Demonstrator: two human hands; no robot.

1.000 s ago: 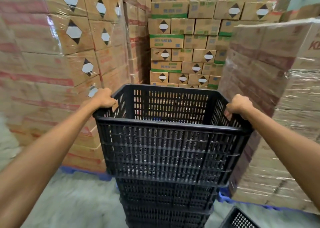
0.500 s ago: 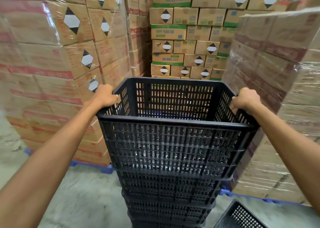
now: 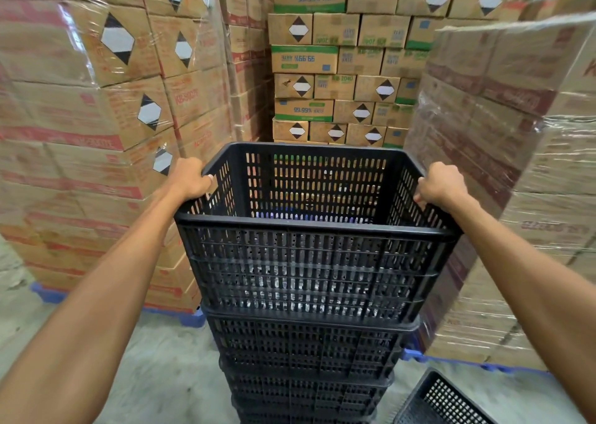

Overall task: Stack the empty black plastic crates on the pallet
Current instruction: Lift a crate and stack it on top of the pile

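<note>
Right now both hands clamp the top black perforated plastic crate point(image 3: 309, 230), one on each short-side rim. Left hand point(image 3: 193, 178) is curled shut over the rim left of the crate's centre, right hand point(image 3: 443, 184) curled shut over the rim opposite; fingers wrap inside, so fingertip detail can't be told. Crate sits empty, upright, nested on a tall stack of matching black crates point(image 3: 306, 365) directly below it, standing on grey concrete floor point(image 3: 161, 368). Crate's long axis runs left-right between the hands, both equally near. Shrink-wrapped brown cardboard cartons point(image 3: 96, 117) flank the crate on the left, another wrapped block point(image 3: 516, 165) close on the right; a blue pallet edge point(image 3: 416, 354) shows just right of the stack. Spare black crate point(image 3: 442, 401) lies below-right. Probably pushing or steering the stack forward; the right-side gap looks tight.
</note>
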